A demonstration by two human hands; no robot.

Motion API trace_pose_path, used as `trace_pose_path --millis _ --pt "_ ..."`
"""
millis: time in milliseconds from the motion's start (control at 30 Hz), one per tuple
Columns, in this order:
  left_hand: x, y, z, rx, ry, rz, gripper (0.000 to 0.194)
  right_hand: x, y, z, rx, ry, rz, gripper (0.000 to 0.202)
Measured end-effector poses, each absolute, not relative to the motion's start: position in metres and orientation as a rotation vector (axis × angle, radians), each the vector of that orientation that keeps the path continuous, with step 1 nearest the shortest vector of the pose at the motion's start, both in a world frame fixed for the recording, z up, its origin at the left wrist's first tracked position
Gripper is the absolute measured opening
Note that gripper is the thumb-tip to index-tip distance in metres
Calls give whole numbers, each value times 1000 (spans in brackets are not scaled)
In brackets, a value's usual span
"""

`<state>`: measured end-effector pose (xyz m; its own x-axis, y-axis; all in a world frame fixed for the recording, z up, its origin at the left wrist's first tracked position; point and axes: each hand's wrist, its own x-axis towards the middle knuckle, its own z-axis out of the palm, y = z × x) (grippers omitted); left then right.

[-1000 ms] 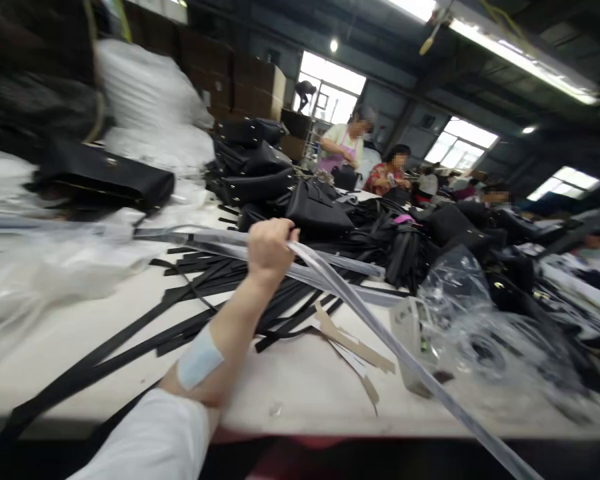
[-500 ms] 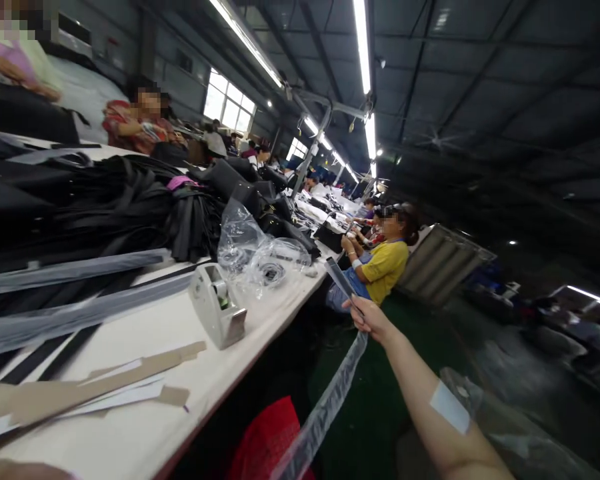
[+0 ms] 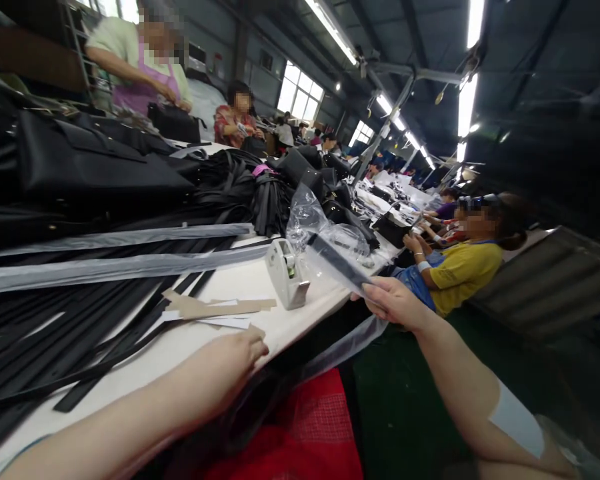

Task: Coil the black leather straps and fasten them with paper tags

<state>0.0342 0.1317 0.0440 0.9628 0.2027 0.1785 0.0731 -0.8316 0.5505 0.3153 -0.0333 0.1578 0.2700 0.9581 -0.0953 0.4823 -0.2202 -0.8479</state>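
My right hand is closed on a black strap in a clear plastic sleeve; one end points up and left, and the rest hangs in a loop below the hand toward my lap. My left hand is at the table's front edge, its fingers curled down beside paper and card strips; what they hold, if anything, is hidden. A white tape dispenser stands between the hands, farther back. Long black straps and two plastic-wrapped straps lie across the white table at the left.
Black bags are piled at the back left. Clear plastic bags lie behind the dispenser. Across the table are two people; a person in a yellow shirt sits at the right. Red cloth covers my lap.
The view has turned left. My left hand and forearm have come into full view over the table edge. My right hand still holds the wrapped strap, whose end is tilted farther left.
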Motion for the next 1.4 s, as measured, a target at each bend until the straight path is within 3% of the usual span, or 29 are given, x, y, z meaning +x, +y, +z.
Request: trace_pose_path --millis 100,167,233,367,467,600,733,833,933,1100,1300,1400 --pt "19 143 71 2487 423 1024 25 286 -8 159 -1941 -1713 817 36" --pt "14 147 84 2414 514 1285 35 268 8 154 -1902 -1968 861 34" --pt "15 150 89 2397 469 1047 41 253 21 147 -1808 -2125 972 32" --pt "25 159 78 1983 235 -13 45 246 37 141 -1772 -2212 906 29" --pt "25 166 70 1564 88 -306 49 257 44 142 -1751 -2150 897 28" --pt "14 169 78 1107 -68 -144 44 262 53 117 -1677 -2026 1022 49" --pt "9 173 90 910 -73 322 30 220 58 57 -1737 -1779 1179 32" --pt "17 181 82 1065 109 648 39 171 51 34 -1528 -1745 1566 34" --pt "28 183 64 1606 323 826 39 142 38 47 -1269 -1544 1787 34" --pt "29 166 53 2205 242 656 44 162 32 71 -1009 -1169 1748 61" --pt "26 155 76 2191 166 441 46 207 50 59 -900 -883 1329 51" --pt "29 155 77 1872 214 328 52 223 55 62 -1159 -954 1210 46"
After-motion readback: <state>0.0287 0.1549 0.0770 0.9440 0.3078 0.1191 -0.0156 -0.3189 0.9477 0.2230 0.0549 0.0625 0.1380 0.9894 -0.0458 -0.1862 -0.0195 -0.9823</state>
